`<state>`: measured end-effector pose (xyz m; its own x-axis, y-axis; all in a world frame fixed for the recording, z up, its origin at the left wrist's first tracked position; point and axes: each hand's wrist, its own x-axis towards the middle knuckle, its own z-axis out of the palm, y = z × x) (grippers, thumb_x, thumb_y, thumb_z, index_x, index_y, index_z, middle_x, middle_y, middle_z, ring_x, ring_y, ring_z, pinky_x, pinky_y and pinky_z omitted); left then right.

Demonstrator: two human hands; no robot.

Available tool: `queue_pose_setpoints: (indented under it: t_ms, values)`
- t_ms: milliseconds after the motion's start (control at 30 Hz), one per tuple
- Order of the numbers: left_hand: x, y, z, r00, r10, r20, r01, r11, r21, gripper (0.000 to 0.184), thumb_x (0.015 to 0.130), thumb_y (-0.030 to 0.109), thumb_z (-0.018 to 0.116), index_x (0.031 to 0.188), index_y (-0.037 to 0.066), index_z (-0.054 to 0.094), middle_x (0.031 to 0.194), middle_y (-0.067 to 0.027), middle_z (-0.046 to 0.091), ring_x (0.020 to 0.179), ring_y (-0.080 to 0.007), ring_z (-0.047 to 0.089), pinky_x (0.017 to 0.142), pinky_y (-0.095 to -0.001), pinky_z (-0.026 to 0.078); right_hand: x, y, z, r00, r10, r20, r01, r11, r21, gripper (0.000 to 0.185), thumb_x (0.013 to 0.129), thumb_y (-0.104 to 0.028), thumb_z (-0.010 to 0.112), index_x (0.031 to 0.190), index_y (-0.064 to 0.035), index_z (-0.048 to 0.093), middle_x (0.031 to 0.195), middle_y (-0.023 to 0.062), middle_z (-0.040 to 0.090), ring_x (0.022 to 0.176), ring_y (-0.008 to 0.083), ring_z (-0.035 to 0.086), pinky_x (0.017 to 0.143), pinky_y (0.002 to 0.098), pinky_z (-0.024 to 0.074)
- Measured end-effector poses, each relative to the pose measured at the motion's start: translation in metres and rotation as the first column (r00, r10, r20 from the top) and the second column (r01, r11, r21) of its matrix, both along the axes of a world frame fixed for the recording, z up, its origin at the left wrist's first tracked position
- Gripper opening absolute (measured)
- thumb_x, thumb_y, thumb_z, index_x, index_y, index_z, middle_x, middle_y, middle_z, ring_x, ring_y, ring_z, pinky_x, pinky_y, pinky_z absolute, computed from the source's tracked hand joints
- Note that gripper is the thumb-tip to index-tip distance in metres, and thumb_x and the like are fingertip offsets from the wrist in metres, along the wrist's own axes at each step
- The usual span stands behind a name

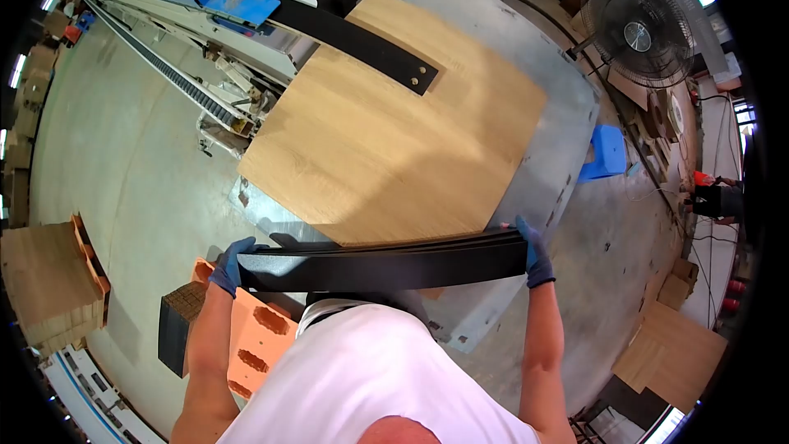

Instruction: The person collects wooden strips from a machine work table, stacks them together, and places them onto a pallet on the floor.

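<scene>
A bundle of long, narrow black boards (386,270) stretches across in front of my body, one board's broad face turned towards me. At its left end my left hand (233,265), in a blue glove, is closed on the boards. My right hand (536,256), gloved the same way, grips the opposite end; some of its fingers are hidden. Just beyond the bundle lies a large wood-grain panel (386,148) on a grey metal-topped table (567,127). Over the panel's far part extends a black strip (353,41) with two small brass-coloured spots near its end.
Machinery with a blue bracket (242,6) and a long rail (160,62) stands at the far left. To the right are a fan (637,33) and a blue plastic stool (606,152). An orange pallet (259,333) carrying dark boards (174,333) sits beside my left arm.
</scene>
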<state>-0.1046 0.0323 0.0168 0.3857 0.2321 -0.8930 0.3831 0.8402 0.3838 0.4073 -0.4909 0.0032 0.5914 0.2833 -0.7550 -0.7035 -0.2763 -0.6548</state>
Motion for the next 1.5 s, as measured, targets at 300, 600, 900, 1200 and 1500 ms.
queue_pose_setpoints:
  t_ms: [300, 600, 900, 1200, 1500]
  values:
    - [0.062, 0.012, 0.064, 0.978, 0.003, 0.209, -0.075, 0.937, 0.341, 0.038, 0.098, 0.027, 0.059, 0.118, -0.003, 0.071, 0.110, -0.0140, 0.074, 0.101, -0.0251, 0.071, 0.096, -0.0372, 0.054, -0.012, -0.013, 0.009, 0.929, 0.023, 0.369, -0.042, 0.998, 0.042, 0.032, 0.104, -0.025, 0.056, 0.113, 0.0002, 0.072, 0.103, 0.0095, 0.073, 0.092, 0.0179, 0.068, 0.088, 0.0315, 0.0539]
    - [0.215, 0.098, -0.032, 0.788, -0.224, 0.574, -0.197, 0.792, 0.579, 0.048, 0.108, 0.028, 0.044, 0.137, -0.009, 0.055, 0.141, -0.0242, 0.059, 0.133, -0.0303, 0.056, 0.118, -0.0398, 0.038, -0.037, -0.018, -0.051, 0.708, -0.607, 0.362, 0.351, 0.746, 0.565, 0.033, 0.109, -0.028, 0.052, 0.125, -0.0024, 0.065, 0.110, 0.0073, 0.067, 0.105, 0.0200, 0.063, 0.109, 0.0421, 0.0481]
    - [0.217, 0.099, -0.044, 0.782, -0.241, 0.575, -0.175, 0.800, 0.574, 0.066, 0.109, 0.044, 0.040, 0.149, -0.008, 0.043, 0.155, -0.0243, 0.046, 0.146, -0.0337, 0.040, 0.126, -0.0436, 0.025, -0.047, -0.020, -0.045, 0.722, -0.535, 0.438, 0.326, 0.822, 0.466, 0.050, 0.111, -0.040, 0.042, 0.140, -0.0029, 0.059, 0.130, 0.0136, 0.064, 0.130, 0.0259, 0.054, 0.116, 0.0426, 0.0376]
    - [0.210, 0.093, -0.032, 0.822, -0.398, 0.408, -0.033, 0.682, 0.731, 0.081, 0.106, 0.058, 0.036, 0.152, -0.009, 0.039, 0.159, -0.0206, 0.041, 0.149, -0.0297, 0.037, 0.124, -0.0384, 0.023, -0.051, -0.002, -0.035, 0.778, -0.301, 0.551, -0.007, 0.873, 0.488, 0.068, 0.109, -0.052, 0.034, 0.159, -0.0053, 0.034, 0.163, 0.0194, 0.035, 0.151, 0.0336, 0.032, 0.126, 0.0499, 0.0173]
    - [0.212, 0.093, -0.043, 0.771, -0.274, 0.574, -0.214, 0.738, 0.640, 0.057, 0.108, 0.034, 0.039, 0.142, -0.011, 0.051, 0.145, -0.0251, 0.056, 0.137, -0.0310, 0.051, 0.117, -0.0386, 0.037, -0.057, -0.009, -0.047, 0.761, -0.521, 0.385, 0.306, 0.813, 0.495, 0.043, 0.109, -0.032, 0.044, 0.140, -0.0053, 0.058, 0.143, 0.0118, 0.059, 0.139, 0.0278, 0.049, 0.119, 0.0469, 0.0364]
